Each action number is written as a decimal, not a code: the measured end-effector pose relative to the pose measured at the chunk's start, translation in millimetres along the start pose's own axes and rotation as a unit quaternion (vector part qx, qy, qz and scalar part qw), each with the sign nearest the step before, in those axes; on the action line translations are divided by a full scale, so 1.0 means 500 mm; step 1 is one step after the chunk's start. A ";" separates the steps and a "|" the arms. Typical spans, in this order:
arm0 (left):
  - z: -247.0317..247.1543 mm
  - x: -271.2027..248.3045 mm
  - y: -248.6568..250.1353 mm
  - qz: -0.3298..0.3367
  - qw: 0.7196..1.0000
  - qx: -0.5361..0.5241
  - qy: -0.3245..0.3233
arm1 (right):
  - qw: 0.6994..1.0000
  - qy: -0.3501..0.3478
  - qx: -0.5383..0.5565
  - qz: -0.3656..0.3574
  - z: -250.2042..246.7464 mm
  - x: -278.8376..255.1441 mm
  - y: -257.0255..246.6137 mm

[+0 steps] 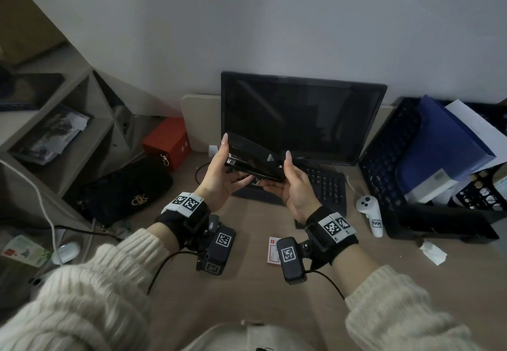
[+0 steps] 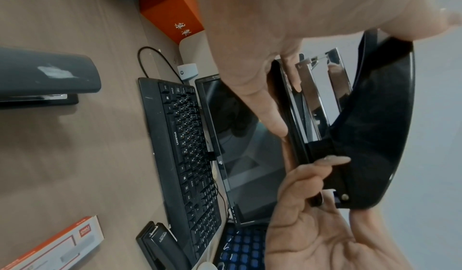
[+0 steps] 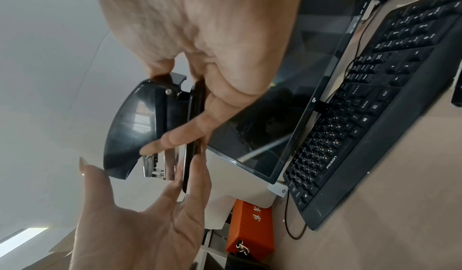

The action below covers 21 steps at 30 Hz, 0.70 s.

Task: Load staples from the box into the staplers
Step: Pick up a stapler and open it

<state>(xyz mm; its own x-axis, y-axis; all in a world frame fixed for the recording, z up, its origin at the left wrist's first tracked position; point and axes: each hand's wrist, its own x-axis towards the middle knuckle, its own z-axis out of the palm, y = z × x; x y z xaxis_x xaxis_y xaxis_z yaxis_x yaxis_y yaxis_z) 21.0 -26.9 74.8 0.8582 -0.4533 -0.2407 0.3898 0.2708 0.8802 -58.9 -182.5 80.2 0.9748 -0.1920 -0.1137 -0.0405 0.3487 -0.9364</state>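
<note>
A black stapler (image 1: pixel 255 158) hangs in the air in front of the monitor, held between both hands. My left hand (image 1: pixel 227 158) pinches its front end, thumb on the top cover and fingers (image 2: pixel 265 104) along the base. At the hinge end my right hand (image 1: pixel 282 173) grips it, thumb up and fingers (image 3: pixel 175 136) curled across its side. The chrome magazine (image 2: pixel 320 88) shows between cover and base. On the desk lie a red-and-white staple box (image 1: pixel 273 250), a second large stapler (image 2: pixel 45 76) and a small one (image 2: pixel 160 242).
A black keyboard (image 1: pixel 326 186) and dark monitor (image 1: pixel 301 117) stand behind the hands. A white controller (image 1: pixel 370 213) and a black file basket (image 1: pixel 389 164) sit to the right. A red box (image 1: pixel 167 142), black handbag (image 1: pixel 123 188) and shelves are on the left.
</note>
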 end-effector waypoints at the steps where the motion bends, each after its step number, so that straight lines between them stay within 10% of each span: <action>1: -0.001 0.000 -0.001 0.001 1.000 0.005 0.002 | 1.000 0.001 0.002 0.003 -0.001 -0.001 -0.001; 21: 0.008 -0.018 0.022 -0.039 0.994 0.051 0.088 | 0.980 -0.121 0.127 0.098 -0.011 -0.009 0.012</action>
<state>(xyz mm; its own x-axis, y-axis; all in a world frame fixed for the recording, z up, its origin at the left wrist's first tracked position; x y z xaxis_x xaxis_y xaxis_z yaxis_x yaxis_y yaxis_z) 16.1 -23.2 88.3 0.8757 -0.3111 -0.3692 0.4287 0.1494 0.8910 -65.0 -184.8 73.4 0.9784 0.1144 -0.1722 -0.2065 0.5805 -0.7876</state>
